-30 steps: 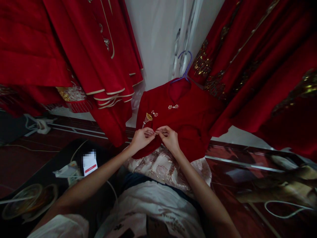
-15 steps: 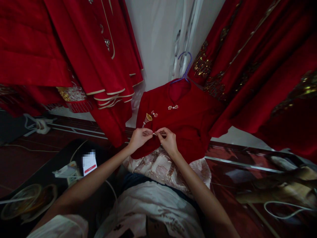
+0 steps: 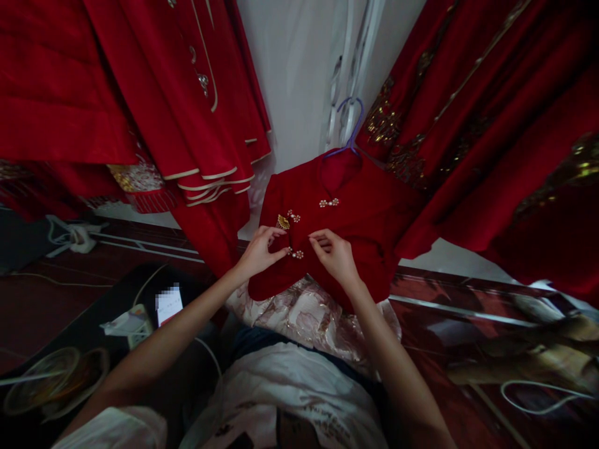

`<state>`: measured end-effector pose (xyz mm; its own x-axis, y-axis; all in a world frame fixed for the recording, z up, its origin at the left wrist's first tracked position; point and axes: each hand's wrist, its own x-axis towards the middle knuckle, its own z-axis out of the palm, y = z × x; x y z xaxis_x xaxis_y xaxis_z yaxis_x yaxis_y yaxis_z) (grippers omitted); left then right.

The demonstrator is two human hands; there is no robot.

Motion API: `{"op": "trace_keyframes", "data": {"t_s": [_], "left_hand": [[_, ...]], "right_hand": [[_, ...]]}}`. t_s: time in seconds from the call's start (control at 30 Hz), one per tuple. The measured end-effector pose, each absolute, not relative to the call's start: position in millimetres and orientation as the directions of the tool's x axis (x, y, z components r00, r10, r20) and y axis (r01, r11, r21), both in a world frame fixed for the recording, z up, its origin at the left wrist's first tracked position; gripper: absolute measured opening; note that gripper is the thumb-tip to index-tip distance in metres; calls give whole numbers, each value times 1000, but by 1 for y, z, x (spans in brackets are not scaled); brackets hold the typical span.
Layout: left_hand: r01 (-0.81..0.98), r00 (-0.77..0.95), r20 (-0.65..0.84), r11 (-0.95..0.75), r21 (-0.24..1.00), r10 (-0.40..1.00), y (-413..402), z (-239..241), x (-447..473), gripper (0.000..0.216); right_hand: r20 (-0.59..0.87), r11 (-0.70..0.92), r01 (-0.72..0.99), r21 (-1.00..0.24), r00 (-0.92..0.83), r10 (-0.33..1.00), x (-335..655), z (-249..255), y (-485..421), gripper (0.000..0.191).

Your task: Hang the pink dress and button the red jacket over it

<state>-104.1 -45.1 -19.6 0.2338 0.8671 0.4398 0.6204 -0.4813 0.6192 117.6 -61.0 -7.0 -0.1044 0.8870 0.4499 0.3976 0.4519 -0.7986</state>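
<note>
A small red jacket on a purple hanger lies across my lap over a pale brocade skirt. It has pearl frog buttons: one near the collar, one beside a gold fan ornament, and a lower one. My left hand pinches the jacket's front edge right beside the lower pearl button. My right hand rests on the red fabric just right of that button, fingers curled and apart from it.
Red embroidered garments hang at the left and right, with a white wall between. A dark surface at the lower left holds a white card, cables and a clear plastic lid. A glossy patterned floor lies to the right.
Both hands were pinched together on the lower pearl button. Now they have drawn apart; the button shows between them, and the right hand has shifted right onto the fabric.
</note>
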Motion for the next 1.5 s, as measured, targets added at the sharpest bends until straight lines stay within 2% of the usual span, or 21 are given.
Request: {"op": "trace_keyframes", "data": {"t_s": [0.17,0.33,0.57,1.03,1.23,1.4,1.5], "left_hand": [[682,269,490,-523,511,829,-51,-4,-105,26],[734,384,467,-570,369,797,-64,-12,-92,20],[750,468,464,-616,241,752,-65,-32,-83,23],[698,605,506,-715,34,615,-60,-35,-85,14],[676,621,534,-737,5,574,-58,-38,-87,17],[677,552,567,-725,124,612,-59,-30,-84,15],[730,436,631,-663,169,642,-46,-19,-83,24]], "right_hand": [[475,446,306,-841,22,880,145,17,-61,26],[485,455,261,-852,65,872,153,21,-61,27],[484,470,221,-855,12,875,148,25,-67,26],[477,476,207,-855,-49,878,148,24,-67,22],[481,481,221,-848,-58,875,150,26,-68,22],[476,476,228,-849,-60,877,152,26,-67,24],[475,475,234,-848,-60,878,154,26,-68,24]]}}
